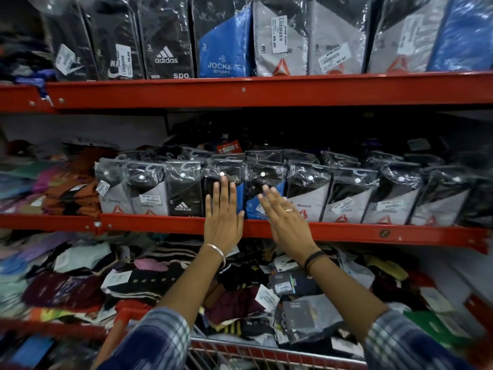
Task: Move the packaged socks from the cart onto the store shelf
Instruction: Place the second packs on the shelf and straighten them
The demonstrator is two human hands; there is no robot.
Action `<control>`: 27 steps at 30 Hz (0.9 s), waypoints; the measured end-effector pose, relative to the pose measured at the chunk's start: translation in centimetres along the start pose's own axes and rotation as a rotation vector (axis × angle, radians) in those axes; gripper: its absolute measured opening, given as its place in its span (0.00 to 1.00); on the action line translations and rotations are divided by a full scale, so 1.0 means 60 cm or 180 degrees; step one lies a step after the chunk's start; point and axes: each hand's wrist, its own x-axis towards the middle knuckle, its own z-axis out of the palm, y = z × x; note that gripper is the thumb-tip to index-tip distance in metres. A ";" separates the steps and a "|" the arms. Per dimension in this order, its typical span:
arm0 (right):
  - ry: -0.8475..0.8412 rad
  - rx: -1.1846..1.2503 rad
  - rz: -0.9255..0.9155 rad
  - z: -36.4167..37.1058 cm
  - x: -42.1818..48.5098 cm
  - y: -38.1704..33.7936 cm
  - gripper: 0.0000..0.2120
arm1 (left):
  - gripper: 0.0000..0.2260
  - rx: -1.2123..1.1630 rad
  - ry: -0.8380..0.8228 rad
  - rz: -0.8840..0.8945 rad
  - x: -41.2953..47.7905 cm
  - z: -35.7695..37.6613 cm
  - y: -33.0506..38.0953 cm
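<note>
A row of packaged socks (pixel 184 193) in clear plastic stands upright along the front of the middle red shelf (pixel 149 224). My left hand (pixel 222 214) lies flat, fingers together, against a black and blue pack (pixel 226 172) in the row. My right hand (pixel 284 217) is open with fingers spread, over the neighbouring blue pack (pixel 262 177) and a Reebok pack (pixel 306 198). Neither hand holds anything. The cart's red wire rim (pixel 256 348) shows at the bottom, below my checked sleeves.
The upper red shelf (pixel 240 89) carries larger upright sock packs (pixel 165 38). Loose socks and small packets (pixel 240 289) lie heaped on the shelf below my arms. Folded coloured garments (pixel 66 188) are stacked at the left of the middle shelf.
</note>
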 end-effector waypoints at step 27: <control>0.0644 -0.0323 0.0656 -0.012 -0.128 0.324 0.32 | 0.23 0.0140 0.0201 0.0848 0.057 0.116 0.301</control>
